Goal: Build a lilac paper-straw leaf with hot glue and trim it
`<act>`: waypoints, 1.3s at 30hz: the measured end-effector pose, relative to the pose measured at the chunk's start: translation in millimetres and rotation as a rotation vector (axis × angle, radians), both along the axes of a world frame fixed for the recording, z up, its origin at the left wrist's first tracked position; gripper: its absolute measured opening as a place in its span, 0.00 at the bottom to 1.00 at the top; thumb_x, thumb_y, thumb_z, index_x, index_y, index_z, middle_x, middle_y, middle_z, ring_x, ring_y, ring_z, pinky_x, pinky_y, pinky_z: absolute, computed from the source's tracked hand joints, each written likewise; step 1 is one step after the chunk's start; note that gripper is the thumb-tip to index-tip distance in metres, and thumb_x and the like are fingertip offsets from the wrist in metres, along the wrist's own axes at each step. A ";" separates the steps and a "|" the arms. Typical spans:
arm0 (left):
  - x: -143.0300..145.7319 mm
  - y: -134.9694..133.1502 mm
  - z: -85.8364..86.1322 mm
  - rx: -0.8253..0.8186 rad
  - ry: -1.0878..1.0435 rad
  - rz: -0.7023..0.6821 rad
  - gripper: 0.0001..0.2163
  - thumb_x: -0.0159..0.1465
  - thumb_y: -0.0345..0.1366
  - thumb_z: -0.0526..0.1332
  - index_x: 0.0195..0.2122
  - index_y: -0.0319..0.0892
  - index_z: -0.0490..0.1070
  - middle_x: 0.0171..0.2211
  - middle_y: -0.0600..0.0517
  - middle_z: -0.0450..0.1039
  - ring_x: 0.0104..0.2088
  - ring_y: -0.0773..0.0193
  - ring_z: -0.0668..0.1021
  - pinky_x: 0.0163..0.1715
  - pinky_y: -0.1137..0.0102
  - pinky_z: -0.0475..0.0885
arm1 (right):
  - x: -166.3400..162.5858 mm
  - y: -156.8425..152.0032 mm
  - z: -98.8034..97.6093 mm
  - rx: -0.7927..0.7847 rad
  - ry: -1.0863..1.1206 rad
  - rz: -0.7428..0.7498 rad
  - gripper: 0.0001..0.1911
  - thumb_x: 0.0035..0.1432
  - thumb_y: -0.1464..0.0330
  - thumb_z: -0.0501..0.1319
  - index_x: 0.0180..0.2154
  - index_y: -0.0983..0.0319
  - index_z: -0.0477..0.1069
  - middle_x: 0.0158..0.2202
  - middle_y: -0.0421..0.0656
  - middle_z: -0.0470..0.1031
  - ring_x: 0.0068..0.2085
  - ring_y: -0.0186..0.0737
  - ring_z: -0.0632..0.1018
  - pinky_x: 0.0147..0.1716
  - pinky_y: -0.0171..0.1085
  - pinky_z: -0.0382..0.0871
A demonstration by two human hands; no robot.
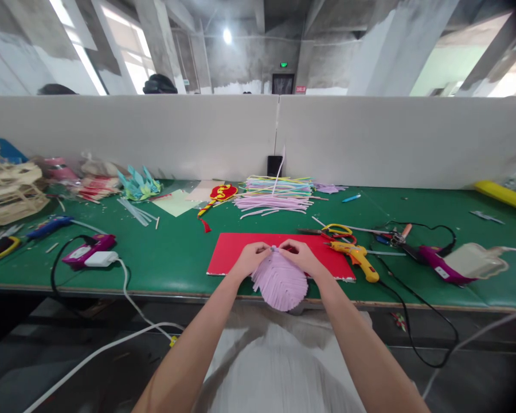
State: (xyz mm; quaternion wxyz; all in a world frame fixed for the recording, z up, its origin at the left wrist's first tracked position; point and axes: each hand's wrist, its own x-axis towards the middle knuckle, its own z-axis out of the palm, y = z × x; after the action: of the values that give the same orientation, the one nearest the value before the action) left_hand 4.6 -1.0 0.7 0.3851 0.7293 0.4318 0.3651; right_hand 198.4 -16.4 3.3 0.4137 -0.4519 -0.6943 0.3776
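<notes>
A lilac fan-shaped piece made of many fuzzy strips (280,282) hangs over the front edge of a red board (227,252). At its narrow top end, my left hand (254,255) pinches it from the left. My right hand (298,254) closes on the same end from the right, fingertips close to the left ones. A small greenish tip shows between them; its detail is too small to tell. Just right of my right hand lies a yellow glue gun (356,257), with yellow-handled scissors (337,230) behind it.
Bundled pastel pipe cleaners (275,198) lie at the back of the green table (184,246). A red and yellow ornament (222,193) is beside them. Purple power strips (90,251) with trailing cables sit on both sides. Pliers (398,236) lie right, wooden models (8,186) far left.
</notes>
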 end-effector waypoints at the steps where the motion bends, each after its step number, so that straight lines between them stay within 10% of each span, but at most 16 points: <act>1: -0.2 0.0 0.1 0.001 0.001 0.000 0.11 0.58 0.41 0.57 0.29 0.39 0.74 0.27 0.52 0.76 0.31 0.63 0.74 0.33 0.71 0.68 | 0.1 0.2 -0.3 0.000 -0.001 0.000 0.11 0.52 0.61 0.60 0.32 0.62 0.72 0.33 0.42 0.76 0.36 0.38 0.75 0.38 0.37 0.67; 39: -0.1 -0.7 0.3 -0.015 -0.006 -0.017 0.11 0.58 0.42 0.58 0.30 0.39 0.74 0.28 0.52 0.76 0.32 0.63 0.75 0.34 0.71 0.68 | 0.4 -0.6 1.8 0.004 0.004 0.002 0.10 0.52 0.61 0.60 0.31 0.62 0.71 0.32 0.42 0.76 0.36 0.39 0.75 0.38 0.38 0.67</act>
State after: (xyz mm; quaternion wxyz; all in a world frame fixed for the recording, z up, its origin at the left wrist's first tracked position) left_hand 4.5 -1.6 1.0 0.3949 0.7290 0.4272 0.3607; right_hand 198.8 -16.9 5.1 0.4154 -0.4499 -0.6947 0.3774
